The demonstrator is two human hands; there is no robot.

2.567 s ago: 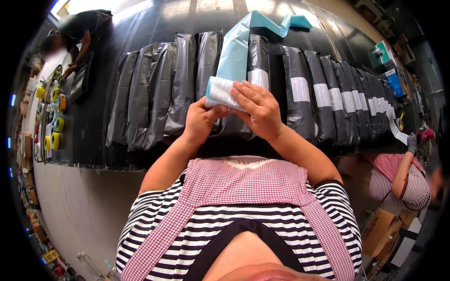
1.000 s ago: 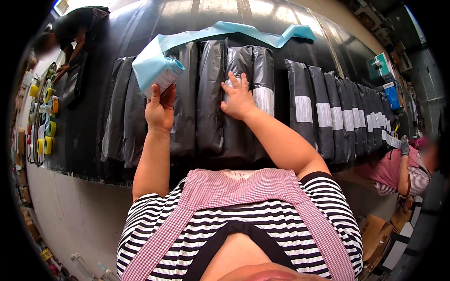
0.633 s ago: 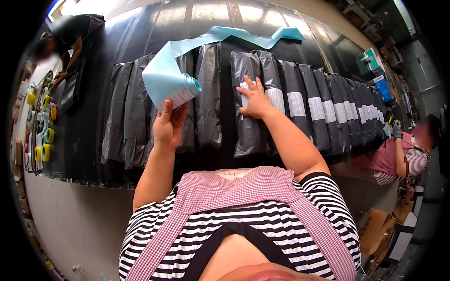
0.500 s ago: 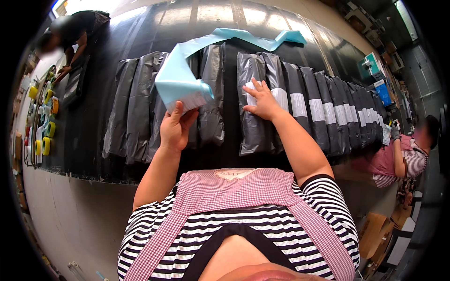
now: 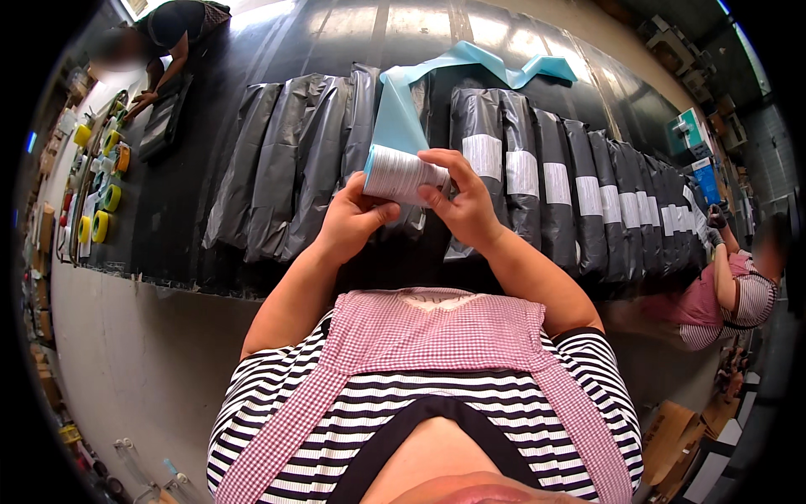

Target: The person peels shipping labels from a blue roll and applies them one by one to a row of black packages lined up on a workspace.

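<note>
White-faced label roll (image 5: 401, 175) sits pinched between both hands above the bench (image 5: 168, 244): left hand (image 5: 353, 220) curls under it in a closed grip, right hand (image 5: 460, 202) presses fingers on its end. Blue backing strip (image 5: 403, 109) trails away over grey mailer bags (image 5: 285, 168) lined up beyond.

Bright, even light comes from overhead and the far end — pale glare streaks run along the dark worktop (image 5: 277, 34), and the grey plastic bags (image 5: 294, 160) shine with soft highlights. The centre is sharp. Toward the rim straight edges bow strongly, detail smears, and the corners fall to black — a fisheye vignette.
</note>
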